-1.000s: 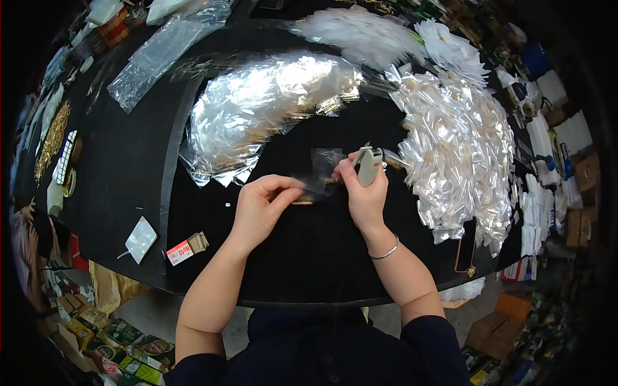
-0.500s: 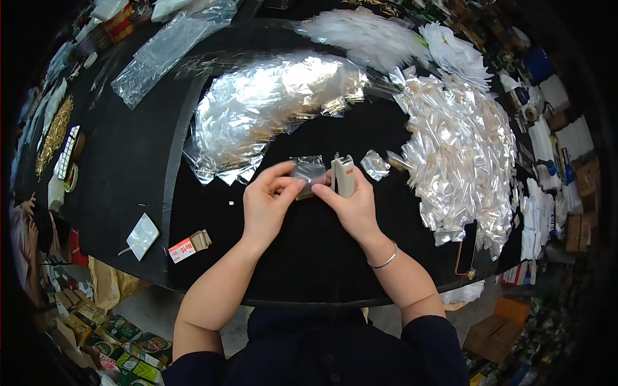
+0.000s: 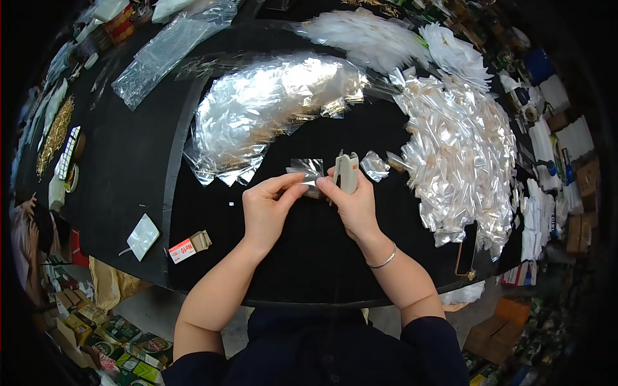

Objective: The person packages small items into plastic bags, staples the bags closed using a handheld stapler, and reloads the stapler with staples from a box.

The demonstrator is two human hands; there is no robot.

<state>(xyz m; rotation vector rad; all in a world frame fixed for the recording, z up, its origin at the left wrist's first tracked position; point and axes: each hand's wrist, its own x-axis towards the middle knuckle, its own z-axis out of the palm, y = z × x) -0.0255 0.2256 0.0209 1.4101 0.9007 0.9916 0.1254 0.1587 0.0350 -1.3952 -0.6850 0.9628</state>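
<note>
A wide black tabletop point(image 3: 122, 180) carries two large heaps: on the right, a broad mound of narrow, folded, glossy clear packets point(image 3: 457, 148); ahead of the hands, a curved bank of flat, shiny clear packets point(image 3: 270, 109) with gold-coloured bits along its near edge. The left hand point(image 3: 267, 206) pinches one side of a thin, square, clear plastic sachet point(image 3: 308, 167) between thumb and forefinger. The right hand point(image 3: 357, 206) wraps its fingers around a pale grey stapler with an orange mark point(image 3: 349, 174), its thumb pressed to the sachet's other side; some of its fingertips are hidden. The sachet sits between the hands, just beside the stapler; whether it touches the tabletop, I cannot tell.

The film looks slick, so a loosened left pinch could let it slide or crease. The right hand manages both stapler and film, so tightening on one could tug the other askew. A sideways swing could knock the small folded clear packet point(image 3: 374, 165) near the stapler into the mound.

Counted: two hands, one stapler, one sachet between them, one small folded packet, one red-and-white cardboard box point(image 3: 188, 247), one tiny white scrap point(image 3: 231, 204). The heaped packets overlap too much to count.
</note>
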